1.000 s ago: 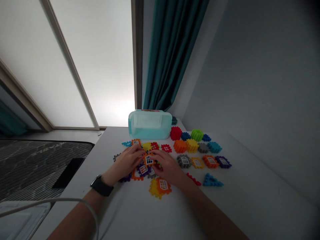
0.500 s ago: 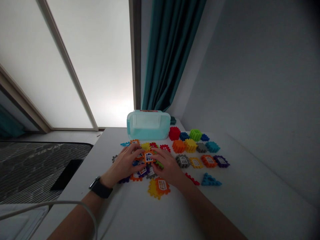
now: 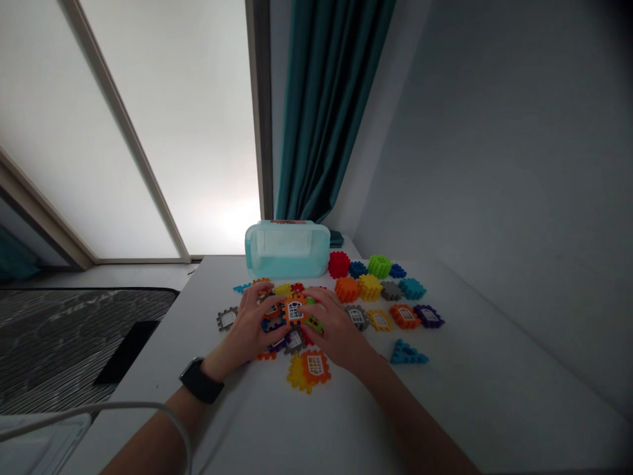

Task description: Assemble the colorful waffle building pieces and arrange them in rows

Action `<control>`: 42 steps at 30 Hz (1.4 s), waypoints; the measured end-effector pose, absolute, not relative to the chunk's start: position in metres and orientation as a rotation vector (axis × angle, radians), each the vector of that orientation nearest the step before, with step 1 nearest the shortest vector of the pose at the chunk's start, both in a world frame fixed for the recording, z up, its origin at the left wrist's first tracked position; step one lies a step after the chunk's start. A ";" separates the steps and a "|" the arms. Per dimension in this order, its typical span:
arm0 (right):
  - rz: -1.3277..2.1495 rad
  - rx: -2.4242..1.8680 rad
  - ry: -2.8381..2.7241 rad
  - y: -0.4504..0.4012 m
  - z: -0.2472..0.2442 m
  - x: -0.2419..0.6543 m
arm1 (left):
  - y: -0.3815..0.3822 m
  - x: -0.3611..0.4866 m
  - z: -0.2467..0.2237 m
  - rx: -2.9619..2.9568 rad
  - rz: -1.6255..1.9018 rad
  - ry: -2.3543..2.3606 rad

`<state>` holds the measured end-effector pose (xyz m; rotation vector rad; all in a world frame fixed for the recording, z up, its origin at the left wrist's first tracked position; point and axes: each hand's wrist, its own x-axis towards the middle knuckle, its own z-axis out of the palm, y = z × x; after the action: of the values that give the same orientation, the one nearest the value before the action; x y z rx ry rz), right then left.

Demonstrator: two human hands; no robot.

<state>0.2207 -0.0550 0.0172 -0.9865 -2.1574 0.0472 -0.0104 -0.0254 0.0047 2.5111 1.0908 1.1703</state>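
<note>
Between my two hands is an orange window piece (image 3: 293, 310), its left edge at the fingertips of my left hand (image 3: 248, 328) and its right edge by those of my right hand (image 3: 337, 328). Both hands are closed on it, thumbs low and fingers above. A green piece (image 3: 314, 323) shows just under my right fingers. Loose pieces lie beneath and around the hands, among them a grey window piece (image 3: 295, 340) and a yellow piece (image 3: 283, 290). Nearer to me, an orange window piece (image 3: 315, 366) overlaps a yellow one (image 3: 298, 373).
A clear teal bin (image 3: 287, 249) stands at the back of the white table (image 3: 277, 429). Stacks and rows of coloured pieces, including a green stack (image 3: 380, 266), lie to the right, with a blue triangular piece (image 3: 408, 353) nearer. A white cable (image 3: 123, 405) crosses at lower left.
The view has shifted slightly, so most of the scene sits a little further left. My hands stay around the orange window piece, and a grey piece at the left is now more exposed.
</note>
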 end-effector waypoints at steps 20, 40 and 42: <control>-0.128 -1.212 -2.006 -0.101 0.009 0.323 | -0.037 0.112 0.011 2.569 1.075 0.911; -0.049 -1.418 -1.950 -0.083 -0.010 0.459 | -0.009 0.226 0.025 2.895 0.755 0.839; -0.020 -1.434 -1.951 -0.078 -0.015 0.466 | -0.009 0.232 0.026 2.912 0.692 0.850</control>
<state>0.4663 -0.0784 -0.0146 -1.4338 -1.9514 -0.0204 0.2320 -0.0086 0.0256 2.9117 0.8504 0.6919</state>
